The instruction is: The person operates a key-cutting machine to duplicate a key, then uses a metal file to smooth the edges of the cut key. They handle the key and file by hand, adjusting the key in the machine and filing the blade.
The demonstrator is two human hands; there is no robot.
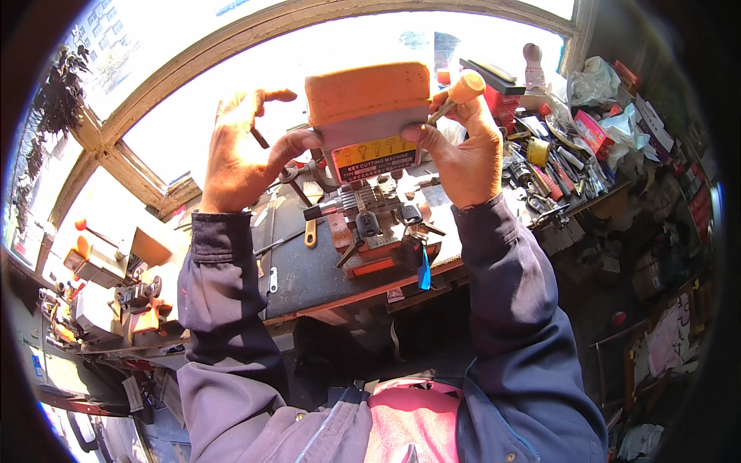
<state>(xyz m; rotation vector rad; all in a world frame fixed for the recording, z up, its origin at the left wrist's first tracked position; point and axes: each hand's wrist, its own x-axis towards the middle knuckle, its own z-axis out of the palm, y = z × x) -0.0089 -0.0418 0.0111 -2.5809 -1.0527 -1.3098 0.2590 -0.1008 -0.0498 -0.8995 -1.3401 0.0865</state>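
A key-cutting machine (369, 104) with an orange top and a yellow-and-black label stands on the bench before me. My left hand (243, 150) is at its left side, fingers apart and thumb tip at the casing. A short dark rod shows below those fingers; whether they touch it I cannot tell. On the other side, my right hand (472, 150) grips a tool with a rounded wooden handle (467, 86), its thumb against the casing. Below, black-headed keys (367, 224) sit at the clamps, and a blue tag (424, 268) hangs at the machine's front.
A wooden-handled brush (311, 231) lies on the dark bench mat (297, 270), left of the machine. Pliers, screwdrivers and other hand tools (548, 174) crowd the right. Another small machine (100, 266) stands at left. A wooden window frame (193, 46) rises behind the bench.
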